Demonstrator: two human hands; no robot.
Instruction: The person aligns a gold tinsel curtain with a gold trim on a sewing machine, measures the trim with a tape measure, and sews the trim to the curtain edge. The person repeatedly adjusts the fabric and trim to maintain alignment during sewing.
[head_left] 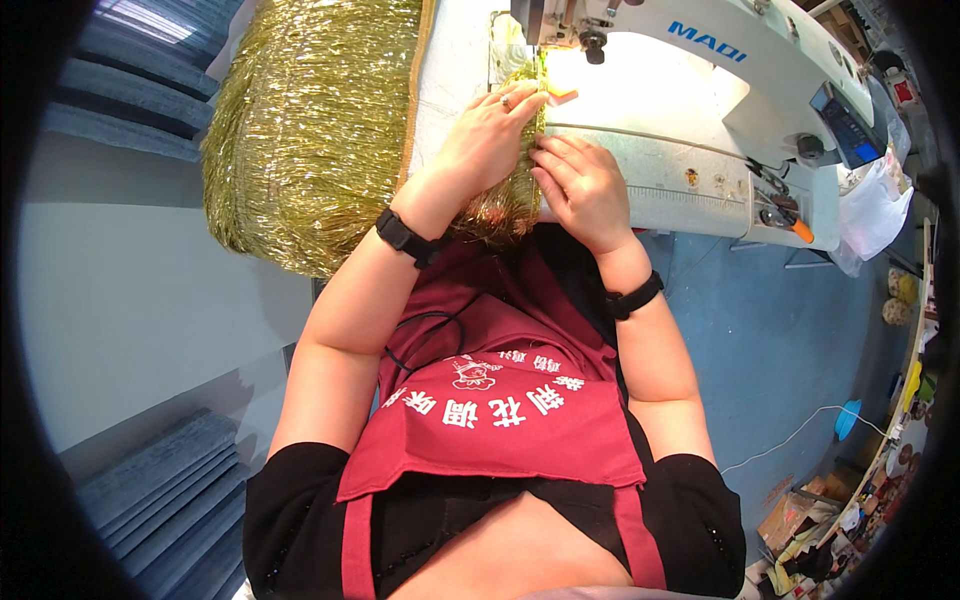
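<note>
A sewing machine [720, 70] with a needle and presser foot stands at the top. Under the needle runs a narrow strip of shiny gold-green tinsel trim [530, 192]. My left hand [485, 140] lies over this strip just below the presser foot, fingers bent and pressed together on it. My right hand [585, 185] is lower and to the right, fingertips pinching the strip's edge against the machine bed. A thick mass of the same tinsel fringe [300, 140], with a brown edge band, hangs over the bed's left side, beside my left forearm.
Scissors and an orange-handled tool [800, 228] lie at the bed's right end, near a control panel [845, 125] and white plastic bags [872, 210]. A white cord crosses the blue floor [740, 330] toward a cluttered shelf [810, 525]. Slatted blue-grey panels [150, 500] are at left.
</note>
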